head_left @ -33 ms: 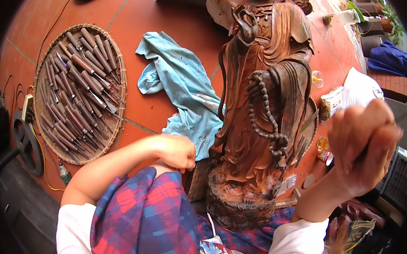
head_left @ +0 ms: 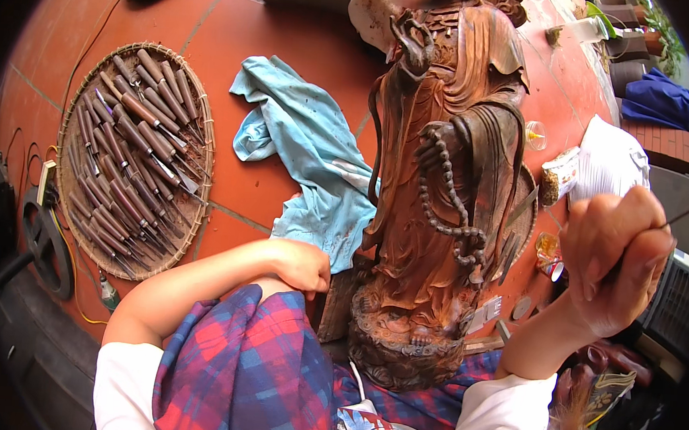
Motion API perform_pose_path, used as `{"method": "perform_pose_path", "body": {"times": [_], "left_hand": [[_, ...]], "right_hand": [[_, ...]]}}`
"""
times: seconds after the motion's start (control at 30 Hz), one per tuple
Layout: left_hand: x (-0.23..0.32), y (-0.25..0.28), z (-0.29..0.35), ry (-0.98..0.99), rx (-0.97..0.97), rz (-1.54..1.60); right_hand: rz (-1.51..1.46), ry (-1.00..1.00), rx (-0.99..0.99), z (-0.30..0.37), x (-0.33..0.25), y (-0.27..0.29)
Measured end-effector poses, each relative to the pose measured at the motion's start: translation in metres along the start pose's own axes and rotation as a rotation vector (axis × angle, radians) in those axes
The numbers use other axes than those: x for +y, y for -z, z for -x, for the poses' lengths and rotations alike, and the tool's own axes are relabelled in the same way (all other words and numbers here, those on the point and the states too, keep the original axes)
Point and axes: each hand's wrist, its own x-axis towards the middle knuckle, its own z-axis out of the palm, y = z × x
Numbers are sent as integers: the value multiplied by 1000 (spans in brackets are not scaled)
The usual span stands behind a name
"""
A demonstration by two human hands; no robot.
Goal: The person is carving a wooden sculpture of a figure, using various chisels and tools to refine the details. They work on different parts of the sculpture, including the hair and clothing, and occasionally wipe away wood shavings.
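Note:
A tall carved wooden statue (head_left: 481, 89) in draped robes, with a string of beads (head_left: 447, 180) at its hand, stands upright before me on a round carved base (head_left: 403, 351). My left hand (head_left: 302, 266) is curled closed on my raised knee, beside the statue's base and the end of a light blue cloth (head_left: 305, 144). Whatever its fingers may hold is hidden. Raised to the right of the statue and apart from it, my right hand (head_left: 614, 262) is closed in a fist. A thin dark stick (head_left: 686, 215) pokes out from it; its kind cannot be made out.
On the red tiled floor (head_left: 250, 25) at left lies a round woven tray (head_left: 211, 158) with several wooden-handled carving chisels (head_left: 134, 132). A small clear jar (head_left: 535, 135), a white bag (head_left: 612, 158) and a little cup (head_left: 552, 269) are right of the statue.
My right hand has dropped slightly and turned a little, and the thin dark stick now shows beside it. My left hand stays on the knee.

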Motion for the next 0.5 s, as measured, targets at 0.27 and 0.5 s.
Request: {"method": "perform_pose_path", "body": {"times": [0.27, 0.5], "left_hand": [[-32, -24, -74, 73, -172, 160], [0, -2, -59, 43, -221, -284]], "right_hand": [[35, 34, 31, 33, -29, 32], [-130, 92, -75, 5, -12, 11]]}}
